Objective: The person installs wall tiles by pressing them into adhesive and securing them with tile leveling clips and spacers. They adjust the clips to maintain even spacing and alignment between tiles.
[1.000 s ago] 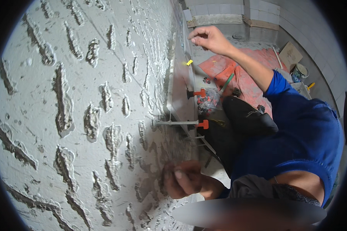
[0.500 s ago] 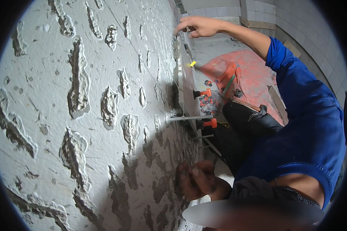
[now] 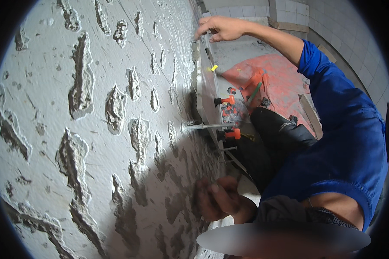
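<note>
My right hand (image 3: 218,28) reaches to the far end of a thin upright panel, likely a tile (image 3: 206,80), beside the wall. Its fingers are apart, with the fingertips at the panel's edge. My left hand (image 3: 218,200) is low and near, in shadow close to the wall, with curled fingers; what they hold, if anything, is hidden. Two orange-handled, black-based knobs, a farther one (image 3: 224,101) and a nearer one (image 3: 230,134), stick out from the panel. A metal rod (image 3: 209,126) juts from the wall past the panel. A yellow tab (image 3: 214,67) sits on the panel's face.
The grey wall (image 3: 103,64) is gouged with rough pits. A thin string (image 3: 132,23) runs across it. Beyond my knee (image 3: 278,129) lie a red sheet (image 3: 285,77), a clear bag of orange and black pieces (image 3: 235,112) and a wooden board (image 3: 311,114).
My view has shifted slightly, so the wall, panel and knobs sit a little higher and farther left. Both hands keep nearly the same pose.
</note>
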The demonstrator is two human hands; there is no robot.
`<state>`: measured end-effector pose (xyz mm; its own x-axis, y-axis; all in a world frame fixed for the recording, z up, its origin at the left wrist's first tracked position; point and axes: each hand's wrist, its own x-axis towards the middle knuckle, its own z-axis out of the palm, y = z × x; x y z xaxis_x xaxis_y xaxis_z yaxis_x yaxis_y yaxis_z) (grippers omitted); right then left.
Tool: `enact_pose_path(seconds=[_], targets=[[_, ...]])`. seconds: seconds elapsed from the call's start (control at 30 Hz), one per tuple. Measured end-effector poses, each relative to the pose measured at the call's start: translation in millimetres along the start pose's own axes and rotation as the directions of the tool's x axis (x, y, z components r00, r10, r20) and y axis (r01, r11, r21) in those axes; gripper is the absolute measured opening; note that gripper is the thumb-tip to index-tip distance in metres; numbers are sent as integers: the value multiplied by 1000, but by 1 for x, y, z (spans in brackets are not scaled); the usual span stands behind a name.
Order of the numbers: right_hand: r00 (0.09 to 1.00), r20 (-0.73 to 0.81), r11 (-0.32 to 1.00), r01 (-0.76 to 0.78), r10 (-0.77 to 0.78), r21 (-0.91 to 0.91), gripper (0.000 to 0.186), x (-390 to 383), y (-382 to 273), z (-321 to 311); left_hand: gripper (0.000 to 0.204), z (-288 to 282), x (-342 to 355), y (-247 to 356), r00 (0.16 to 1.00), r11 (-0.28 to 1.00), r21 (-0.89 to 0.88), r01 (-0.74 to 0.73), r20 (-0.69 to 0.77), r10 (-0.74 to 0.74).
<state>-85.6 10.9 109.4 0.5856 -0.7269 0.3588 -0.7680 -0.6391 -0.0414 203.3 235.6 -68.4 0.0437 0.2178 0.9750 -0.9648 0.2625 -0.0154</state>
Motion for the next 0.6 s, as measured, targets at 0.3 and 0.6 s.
enact_pose_path(seconds=[0.3,0.6], targets=[[992,-117,997,29,-37,-67,39,-3,-5,-8,13,-2,4,1,1000,999,-30,24,6,-24],[977,-19,965,211,-211,157,35,-5,-53,-13,13,-4,4,5,998,998,-35,51,39,-50]])
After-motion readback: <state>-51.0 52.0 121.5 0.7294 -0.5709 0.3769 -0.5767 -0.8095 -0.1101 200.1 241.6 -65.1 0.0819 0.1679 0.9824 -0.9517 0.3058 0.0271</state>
